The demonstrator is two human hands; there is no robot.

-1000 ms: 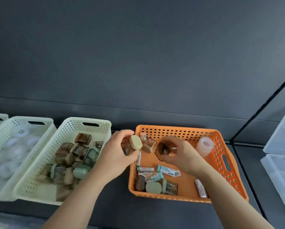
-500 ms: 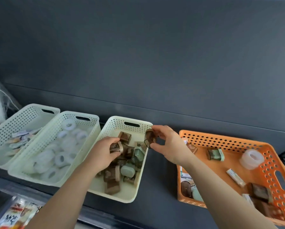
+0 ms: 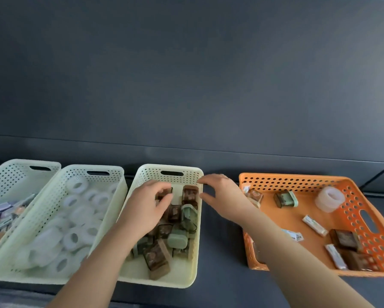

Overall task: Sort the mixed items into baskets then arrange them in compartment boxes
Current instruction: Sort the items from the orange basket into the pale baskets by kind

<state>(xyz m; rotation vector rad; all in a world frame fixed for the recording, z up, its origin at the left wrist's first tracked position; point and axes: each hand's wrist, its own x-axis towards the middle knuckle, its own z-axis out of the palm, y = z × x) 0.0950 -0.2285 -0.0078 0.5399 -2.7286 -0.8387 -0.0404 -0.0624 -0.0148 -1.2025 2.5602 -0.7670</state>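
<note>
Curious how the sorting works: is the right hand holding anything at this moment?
No, the right hand hovers open beside the cream basket's rim, fingers spread with nothing between them.

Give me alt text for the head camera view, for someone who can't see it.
A person's left hand grips a brown box inside a cream basket of similar boxes, while the open right hand hovers at its rim. An orange basket of mixed items sits to the right.

A dark grey table (image 3: 220,252) bears three cream baskets (image 3: 70,168) side by side, an orange basket (image 3: 297,177) right of them.
</note>
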